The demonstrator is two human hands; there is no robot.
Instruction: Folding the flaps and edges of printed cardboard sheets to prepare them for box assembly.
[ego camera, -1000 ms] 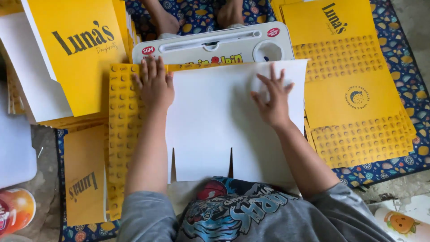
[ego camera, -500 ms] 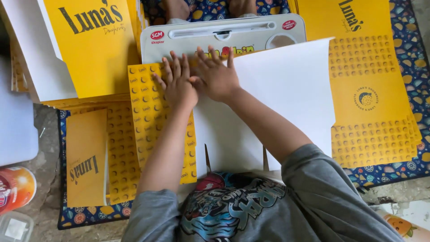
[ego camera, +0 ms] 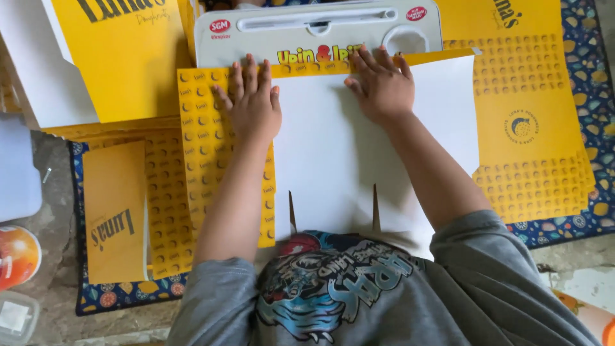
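A flat cardboard box blank lies in front of me, white side up (ego camera: pixel 333 154), with a yellow patterned flap (ego camera: pixel 205 160) folded out at its left. My left hand (ego camera: pixel 251 102) presses flat, fingers spread, on the fold between the yellow flap and the white panel. My right hand (ego camera: pixel 381 83) presses flat on the white panel's far edge, fingers apart. Neither hand grips anything. The blank rests on a grey plastic drawing board (ego camera: pixel 320 32) lying beyond it.
Stacks of yellow box blanks lie at the right (ego camera: pixel 532 128), the far left (ego camera: pixel 122 57) and the near left (ego camera: pixel 115 211). All of it sits on a dark blue patterned mat (ego camera: pixel 576 57). An orange round object (ego camera: pixel 18 255) lies on the floor at left.
My right hand swept left across the white panel, then back right along its far edge. My left hand stayed pressed on the yellow flap's fold.
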